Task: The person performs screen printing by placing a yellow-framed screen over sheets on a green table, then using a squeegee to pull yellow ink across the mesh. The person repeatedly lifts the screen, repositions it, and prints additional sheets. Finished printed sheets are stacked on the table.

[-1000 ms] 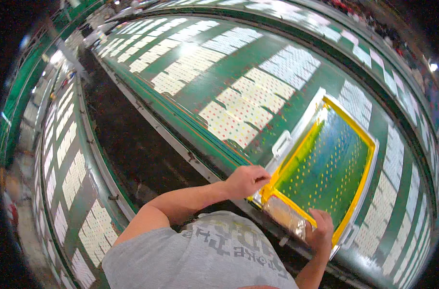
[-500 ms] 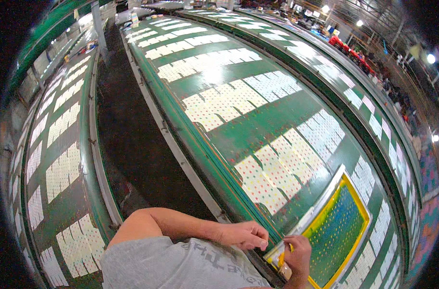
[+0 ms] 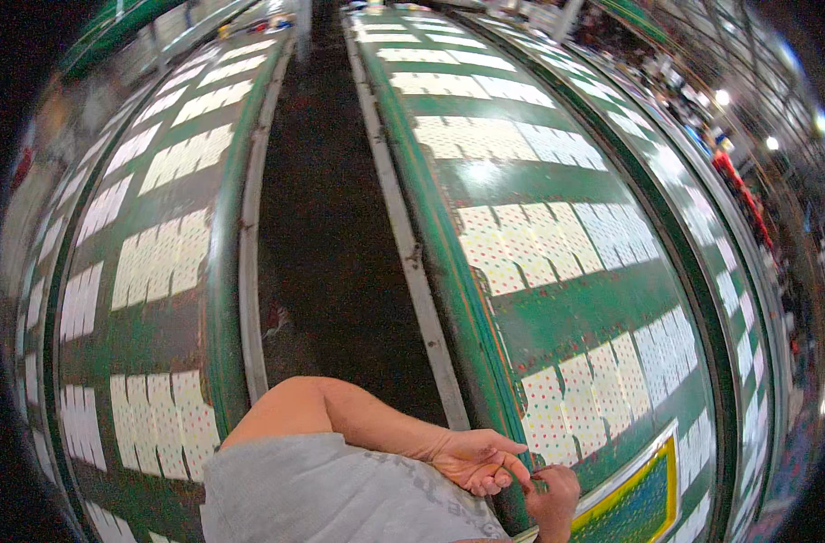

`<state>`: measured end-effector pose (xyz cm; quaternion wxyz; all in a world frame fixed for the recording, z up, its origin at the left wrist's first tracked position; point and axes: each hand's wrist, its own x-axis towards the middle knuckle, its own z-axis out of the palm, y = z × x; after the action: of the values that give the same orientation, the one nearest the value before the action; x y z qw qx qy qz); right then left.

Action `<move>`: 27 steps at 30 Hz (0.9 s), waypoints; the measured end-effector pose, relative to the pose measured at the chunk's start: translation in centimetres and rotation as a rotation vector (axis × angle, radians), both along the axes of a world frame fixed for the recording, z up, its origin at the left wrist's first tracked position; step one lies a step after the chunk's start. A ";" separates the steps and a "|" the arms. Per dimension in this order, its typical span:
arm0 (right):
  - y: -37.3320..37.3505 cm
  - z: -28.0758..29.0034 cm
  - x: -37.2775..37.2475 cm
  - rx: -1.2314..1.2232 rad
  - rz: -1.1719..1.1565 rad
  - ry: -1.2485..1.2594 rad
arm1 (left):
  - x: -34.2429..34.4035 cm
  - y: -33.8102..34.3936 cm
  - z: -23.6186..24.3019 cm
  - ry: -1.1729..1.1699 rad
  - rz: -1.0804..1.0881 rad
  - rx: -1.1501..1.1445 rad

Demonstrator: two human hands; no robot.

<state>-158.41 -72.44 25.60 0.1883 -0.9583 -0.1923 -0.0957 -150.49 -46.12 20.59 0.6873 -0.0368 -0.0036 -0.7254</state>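
Observation:
My left hand [image 3: 481, 462] is turned palm up in front of my shirt, its index finger stretched out and the others loosely curled. It appears to hold nothing. Right beside its fingertips is my right hand [image 3: 553, 498], thumb and fingers pinched together. Whether something small sits in that pinch is too fine to see. A screen-printing frame [image 3: 625, 502] with a yellow-edged mesh, stained green and blue, lies on the green printing table [image 3: 566, 317] by my right hand. Just beyond my hands are dotted cream fabric pieces [image 3: 586, 398] laid in a row.
Pale blue dotted pieces [image 3: 667, 357] adjoin the cream ones, with more rows farther along. A dark aisle [image 3: 326, 253] with a metal rail [image 3: 403, 244] separates my table from another green table [image 3: 172, 339] on the left, also covered with dotted pieces.
My view has swung left, so the tables appear more upright and the frame sits lower in the picture. My left hand has turned palm up and unfolded; my right hand has left the frame's corner.

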 end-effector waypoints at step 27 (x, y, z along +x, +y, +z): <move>10.1 -3.2 21.9 0.031 0.205 -0.115 | 14.8 22.4 -6.9 -1.049 0.743 1.224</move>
<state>-136.50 -62.36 22.40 0.2004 -0.9235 -0.2984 -0.1338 -135.73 -23.72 13.66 0.6876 0.6778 0.0588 -0.2535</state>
